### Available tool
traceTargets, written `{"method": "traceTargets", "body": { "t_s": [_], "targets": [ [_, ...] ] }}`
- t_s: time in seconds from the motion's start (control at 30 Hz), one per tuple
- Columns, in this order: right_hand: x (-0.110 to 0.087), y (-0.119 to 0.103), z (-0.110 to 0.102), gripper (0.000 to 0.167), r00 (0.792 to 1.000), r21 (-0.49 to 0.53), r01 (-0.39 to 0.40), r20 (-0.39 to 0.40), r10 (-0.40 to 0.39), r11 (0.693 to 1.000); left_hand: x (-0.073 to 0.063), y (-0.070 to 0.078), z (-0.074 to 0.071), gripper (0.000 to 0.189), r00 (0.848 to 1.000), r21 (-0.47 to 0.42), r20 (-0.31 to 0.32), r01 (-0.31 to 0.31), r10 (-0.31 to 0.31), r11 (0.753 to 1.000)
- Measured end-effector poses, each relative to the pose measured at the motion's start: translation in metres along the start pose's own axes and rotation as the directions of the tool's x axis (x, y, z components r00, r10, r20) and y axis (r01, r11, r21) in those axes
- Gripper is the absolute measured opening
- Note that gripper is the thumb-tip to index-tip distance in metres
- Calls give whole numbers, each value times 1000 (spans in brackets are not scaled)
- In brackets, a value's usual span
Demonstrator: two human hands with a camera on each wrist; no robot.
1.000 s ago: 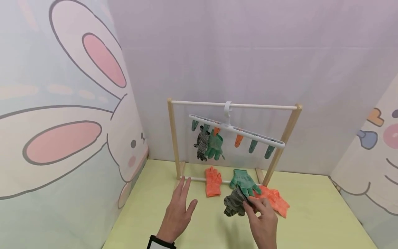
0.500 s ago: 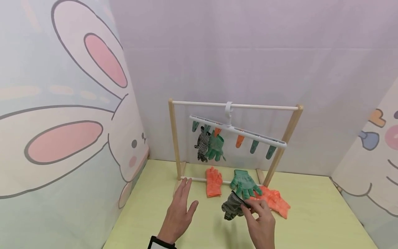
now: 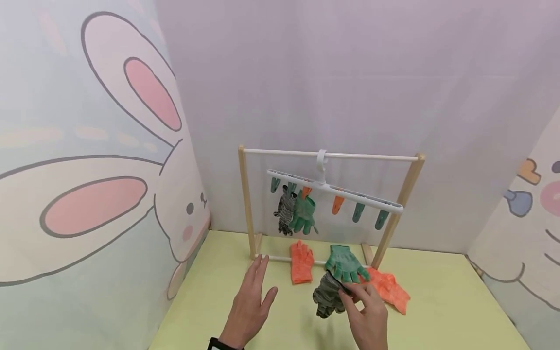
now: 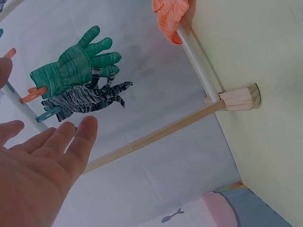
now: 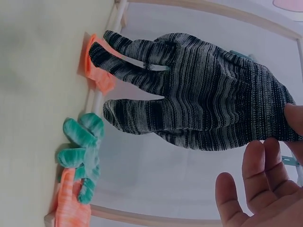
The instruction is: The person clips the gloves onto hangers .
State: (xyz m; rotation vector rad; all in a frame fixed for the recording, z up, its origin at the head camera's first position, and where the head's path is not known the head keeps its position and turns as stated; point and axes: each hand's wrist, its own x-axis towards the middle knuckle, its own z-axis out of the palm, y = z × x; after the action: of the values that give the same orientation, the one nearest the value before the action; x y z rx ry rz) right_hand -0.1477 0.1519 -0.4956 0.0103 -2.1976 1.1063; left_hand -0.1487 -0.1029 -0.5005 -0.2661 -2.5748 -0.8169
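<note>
My right hand point(image 3: 368, 313) pinches the cuff of a black-and-grey striped knit glove point(image 3: 327, 295). In the right wrist view the glove point(image 5: 203, 90) hangs fingers down between thumb and fingertips. My left hand point(image 3: 248, 301) holds nothing, fingers extended, over the table near the rack's left foot. On the white clip hanger point(image 3: 372, 198) hang another striped glove point(image 3: 286, 212) and a green glove point(image 3: 304, 214), each held by a clip point(image 4: 49, 112). An orange glove point(image 3: 301, 263), a green glove point(image 3: 344, 263) and more orange knit point(image 3: 391, 290) lie on the table.
A rack with wooden posts point(image 3: 246, 201) and a white top rail point(image 3: 280, 152) stands at the back of the yellow table point(image 3: 442, 301). Bare orange point(image 3: 338, 204) and green clips point(image 3: 381, 219) hang on the hanger's right half. Cartoon-printed curtains rise at both sides.
The striped glove in my right hand has shifted slightly left and hangs a bit more downward. The left hand stays nearly still. The head view has tilted slightly up.
</note>
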Motion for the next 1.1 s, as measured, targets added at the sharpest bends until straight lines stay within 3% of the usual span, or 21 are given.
{"method": "traceTargets", "body": {
  "t_s": [0.33,0.6,0.73,0.87,1.1],
  "targets": [
    [17,-9,3,23,996,19,84,21,-85,996,9,-2,-4,79,998,54,-15,-63,64,997],
    [27,-15,4,21,976,-72,213,67,-208,974,18,1,-8,81,995,71,0,-97,97,993],
    [33,-14,2,21,942,-118,332,97,-322,936,21,2,-11,83,993,100,12,-122,122,987],
    [40,-15,1,23,892,-153,450,125,-435,880,25,2,-12,85,985,139,16,-173,173,975],
    [50,-18,3,20,818,-200,574,178,-546,794,32,4,-13,85,963,205,5,-266,270,942]
  ]
}}
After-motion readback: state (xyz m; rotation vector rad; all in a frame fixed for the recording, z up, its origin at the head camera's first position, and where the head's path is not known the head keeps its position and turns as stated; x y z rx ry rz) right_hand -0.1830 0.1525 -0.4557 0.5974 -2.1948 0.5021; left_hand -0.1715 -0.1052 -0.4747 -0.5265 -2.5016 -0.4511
